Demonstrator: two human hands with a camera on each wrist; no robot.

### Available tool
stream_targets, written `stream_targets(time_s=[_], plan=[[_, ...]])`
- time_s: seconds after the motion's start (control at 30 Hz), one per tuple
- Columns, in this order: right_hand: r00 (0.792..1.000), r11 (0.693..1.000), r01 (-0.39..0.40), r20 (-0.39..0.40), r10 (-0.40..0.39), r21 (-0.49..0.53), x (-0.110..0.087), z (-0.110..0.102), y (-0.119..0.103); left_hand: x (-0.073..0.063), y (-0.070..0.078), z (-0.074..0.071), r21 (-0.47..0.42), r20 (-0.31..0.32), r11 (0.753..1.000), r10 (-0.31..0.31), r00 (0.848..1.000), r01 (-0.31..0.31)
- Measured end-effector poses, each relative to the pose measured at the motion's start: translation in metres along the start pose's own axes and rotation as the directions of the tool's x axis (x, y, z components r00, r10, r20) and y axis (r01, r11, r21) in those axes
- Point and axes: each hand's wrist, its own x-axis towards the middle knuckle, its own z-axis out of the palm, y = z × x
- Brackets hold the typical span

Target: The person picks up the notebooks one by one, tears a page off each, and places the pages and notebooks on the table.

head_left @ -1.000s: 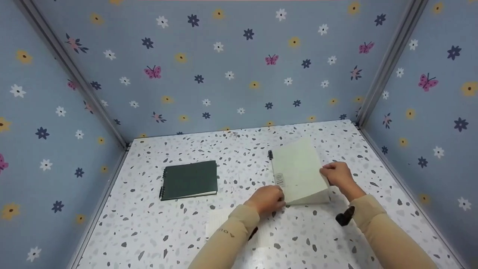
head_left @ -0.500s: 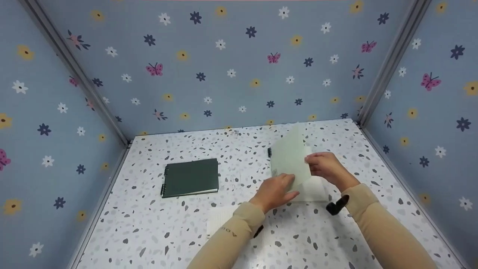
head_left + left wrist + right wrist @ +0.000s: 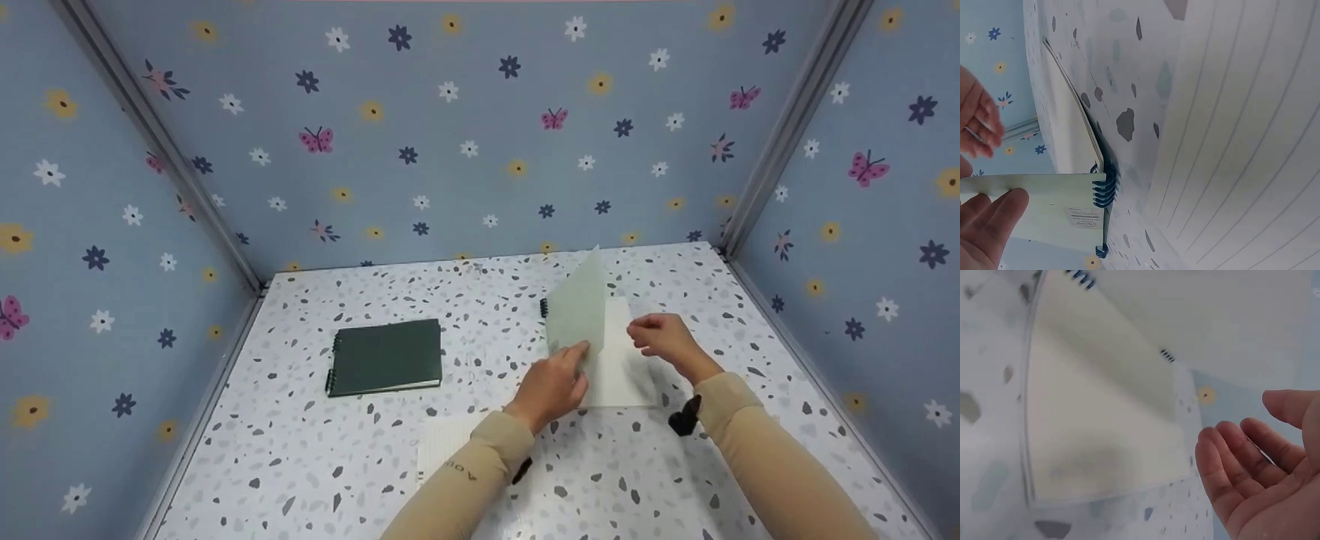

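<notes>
A spiral notebook with a pale green cover (image 3: 577,307) lies at the right of the table. Its cover stands raised from the coil (image 3: 1105,188), and a blank cream page (image 3: 1095,422) shows beneath. My left hand (image 3: 551,382) holds the cover near its front edge. In the left wrist view its fingers (image 3: 1008,211) lie on the printed outer side, and another digit shows at the cover's upper edge. To the right of the cover, my right hand (image 3: 667,341) hovers over the page with fingers loosely bent, holding nothing.
A closed dark green spiral notebook (image 3: 386,356) lies to the left. Lined paper (image 3: 442,442) lies partly under my left forearm. Flower-patterned walls (image 3: 480,135) enclose the white speckled table (image 3: 300,465) at the back and both sides.
The pale green cover has swung up and leftward, baring the page. My left hand has moved from the notebook's front corner onto the cover. My right hand has let go of it.
</notes>
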Motion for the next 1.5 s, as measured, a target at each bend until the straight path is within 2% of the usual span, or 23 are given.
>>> stream_targets(time_s=[0.07, 0.17, 0.4, 0.53, 0.63, 0.7, 0.77, 0.87, 0.93, 1.0, 1.13, 1.23, 1.37, 1.4, 1.5], plan=[[0.999, 0.987, 0.038, -0.002, -0.039, -0.154, 0.003, 0.005, 0.016, -0.002, 0.000, -0.001, -0.041, -0.007, 0.999, -0.025, 1.000, 0.024], [0.996, 0.942, 0.088, 0.026, -0.084, -0.325, 0.005, 0.011, 0.036, -0.004, -0.001, -0.003, -0.075, -0.019, 0.996, -0.046, 0.999, 0.044], [0.988, 0.863, 0.102, 0.152, -0.029, -0.495, 0.011, 0.021, 0.064, -0.011, -0.006, -0.009, -0.118, -0.044, 0.989, -0.093, 0.995, 0.088], [0.979, 0.825, 0.135, 0.201, -0.026, -0.548, 0.009, 0.025, 0.066, -0.009, -0.013, -0.026, -0.189, -0.109, 0.973, -0.156, 0.982, 0.134], [0.977, 0.808, 0.148, 0.213, -0.029, -0.570, 0.008, 0.025, 0.063, -0.003, -0.020, -0.047, -0.234, -0.154, 0.947, -0.259, 0.954, 0.219], [0.975, 0.797, 0.155, 0.218, -0.030, -0.584, 0.007, 0.024, 0.060, 0.000, -0.026, -0.063, -0.251, -0.146, 0.920, -0.345, 0.927, 0.302], [0.975, 0.789, 0.157, 0.221, -0.027, -0.594, 0.006, 0.023, 0.059, 0.002, -0.034, -0.078, -0.281, -0.084, 0.873, -0.435, 0.896, 0.398], [0.975, 0.795, 0.147, 0.220, -0.017, -0.588, 0.005, 0.022, 0.057, 0.003, -0.050, -0.096, -0.283, 0.020, 0.809, -0.532, 0.847, 0.515], [0.976, 0.803, 0.137, 0.219, -0.009, -0.580, 0.005, 0.021, 0.057, 0.002, -0.062, -0.104, -0.255, 0.076, 0.779, -0.575, 0.815, 0.573], [0.977, 0.813, 0.121, 0.215, 0.005, -0.570, 0.006, 0.021, 0.057, -0.001, -0.076, -0.107, -0.225, 0.115, 0.759, -0.602, 0.790, 0.611], [0.977, 0.819, 0.103, 0.213, 0.024, -0.564, 0.009, 0.020, 0.060, -0.012, -0.099, -0.103, -0.167, 0.187, 0.720, -0.648, 0.739, 0.674], [0.977, 0.815, 0.113, 0.214, 0.013, -0.568, 0.012, 0.021, 0.062, -0.024, -0.110, -0.096, -0.118, 0.221, 0.704, -0.669, 0.709, 0.701], [0.974, 0.801, 0.160, 0.225, -0.033, -0.577, 0.012, 0.023, 0.063, -0.037, -0.123, -0.083, -0.091, 0.244, 0.696, -0.678, 0.694, 0.712], [0.972, 0.797, 0.175, 0.231, -0.046, -0.578, 0.012, 0.023, 0.063, -0.041, -0.133, -0.073, -0.086, 0.250, 0.698, -0.675, 0.694, 0.711], [0.967, 0.796, 0.197, 0.245, -0.063, -0.572, 0.011, 0.024, 0.063, -0.049, -0.164, -0.042, -0.046, 0.290, 0.702, -0.671, 0.682, 0.710]])
